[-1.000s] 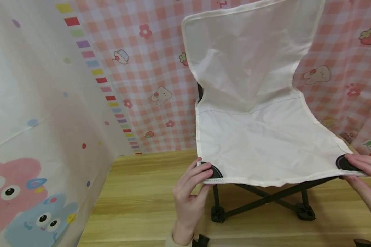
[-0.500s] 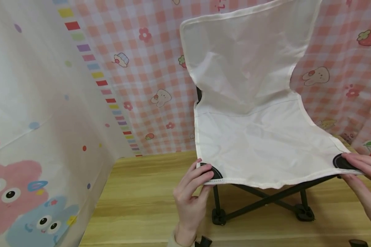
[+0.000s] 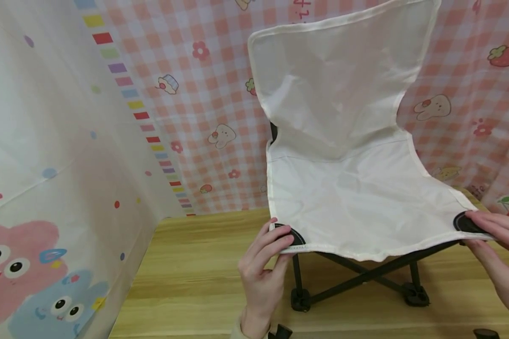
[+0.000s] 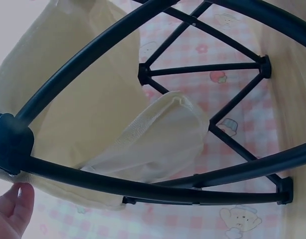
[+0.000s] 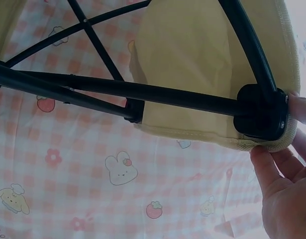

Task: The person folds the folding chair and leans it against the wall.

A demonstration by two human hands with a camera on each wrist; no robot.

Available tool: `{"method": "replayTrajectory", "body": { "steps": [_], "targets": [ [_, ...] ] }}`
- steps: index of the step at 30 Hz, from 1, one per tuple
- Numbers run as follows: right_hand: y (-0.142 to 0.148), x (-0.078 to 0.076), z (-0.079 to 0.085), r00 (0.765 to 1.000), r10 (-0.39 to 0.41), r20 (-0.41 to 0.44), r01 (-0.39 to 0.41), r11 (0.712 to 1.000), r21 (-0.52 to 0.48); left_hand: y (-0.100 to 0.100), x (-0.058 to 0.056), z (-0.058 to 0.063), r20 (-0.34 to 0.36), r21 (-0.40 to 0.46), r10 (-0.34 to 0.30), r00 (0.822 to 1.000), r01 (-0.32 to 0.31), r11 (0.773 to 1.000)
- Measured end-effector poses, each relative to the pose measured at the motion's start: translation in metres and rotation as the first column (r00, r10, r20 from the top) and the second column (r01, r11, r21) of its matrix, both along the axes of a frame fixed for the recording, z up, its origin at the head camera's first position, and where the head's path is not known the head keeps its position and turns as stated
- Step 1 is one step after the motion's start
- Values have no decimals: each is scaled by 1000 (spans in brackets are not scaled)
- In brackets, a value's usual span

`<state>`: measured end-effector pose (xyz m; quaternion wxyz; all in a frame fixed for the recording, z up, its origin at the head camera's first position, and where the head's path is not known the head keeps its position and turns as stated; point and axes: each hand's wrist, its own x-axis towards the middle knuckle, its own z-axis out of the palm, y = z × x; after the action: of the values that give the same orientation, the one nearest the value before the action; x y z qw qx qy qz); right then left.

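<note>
A small folding chair (image 3: 347,202) with a white fabric seat and backrest stands on crossed black legs (image 3: 366,275). My left hand (image 3: 260,278) grips the seat's front left corner, fingers over the black corner patch (image 3: 297,237) and thumb underneath. At the front right corner, my right hand (image 3: 502,249) pinches the other black patch (image 3: 465,223) the same way. From below, the left wrist view shows a black plastic joint (image 4: 13,147) just above my left fingertips. The right wrist view shows a similar joint (image 5: 262,112) beside my right thumb and fingers.
The chair stands on a wood-grain surface (image 3: 195,273). Pink checked cloth (image 3: 203,103) hangs close behind it, and white printed cloth (image 3: 80,155) hangs at the left. Black foot pieces (image 3: 283,331) show at the bottom edge.
The head view has shifted slightly, with the background sitting a little lower. My right hand and the seat's right corner appear slightly farther left. Both hands keep their hold on the corners.
</note>
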<state>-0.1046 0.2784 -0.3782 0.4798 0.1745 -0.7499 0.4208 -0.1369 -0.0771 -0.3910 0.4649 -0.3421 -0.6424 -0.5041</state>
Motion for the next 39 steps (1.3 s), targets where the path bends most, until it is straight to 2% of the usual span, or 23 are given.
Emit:
{"method": "replayTrajectory", "body": {
  "steps": [15, 27, 39],
  "targets": [
    [-6, -1, 6, 999, -28, -28, 28, 999, 23, 1, -1, 4, -7, 1, 9, 1000, -9, 1000],
    [-9, -1, 10, 999, -37, -18, 38, 999, 18, 3, -1, 9, -12, -5, 5, 1000, -5, 1000],
    [-14, -2, 13, 997, -24, -73, 25, 1000, 7, 3, -2, 12, -21, -5, 12, 1000, -12, 1000]
  ]
}}
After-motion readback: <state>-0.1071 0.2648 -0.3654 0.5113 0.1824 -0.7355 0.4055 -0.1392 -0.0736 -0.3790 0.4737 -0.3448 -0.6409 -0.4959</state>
